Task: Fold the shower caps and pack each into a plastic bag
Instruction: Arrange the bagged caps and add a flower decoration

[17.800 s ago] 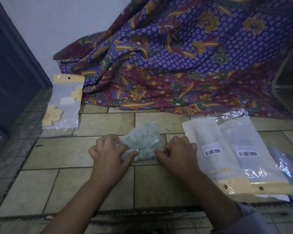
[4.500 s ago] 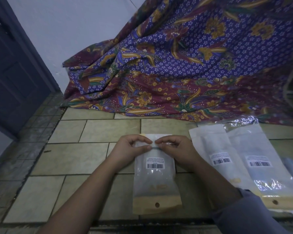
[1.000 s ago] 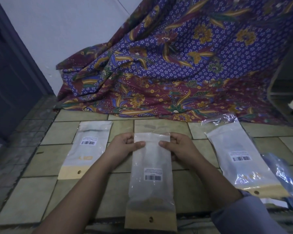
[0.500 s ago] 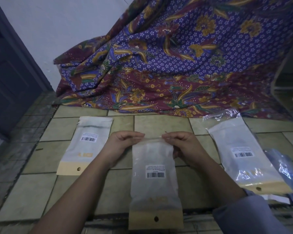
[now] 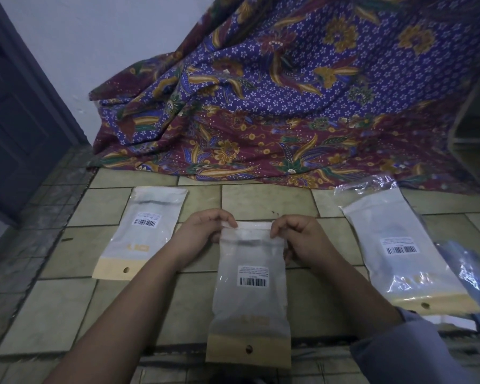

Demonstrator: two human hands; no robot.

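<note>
There: left hand (image 5: 203, 231) and right hand (image 5: 299, 236) pinched the flap (image 5: 254, 225), freshly folded over, of the frosted barcode-labelled plastic bag (image 5: 252, 289); sealing seemed underway.

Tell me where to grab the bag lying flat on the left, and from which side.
Pinch the tan header strip of the left bag, coming from the near side. The bag lies flat on the tiles with that end toward the person; it looks stiffer than the film, so probably lifts cleanly.
</note>
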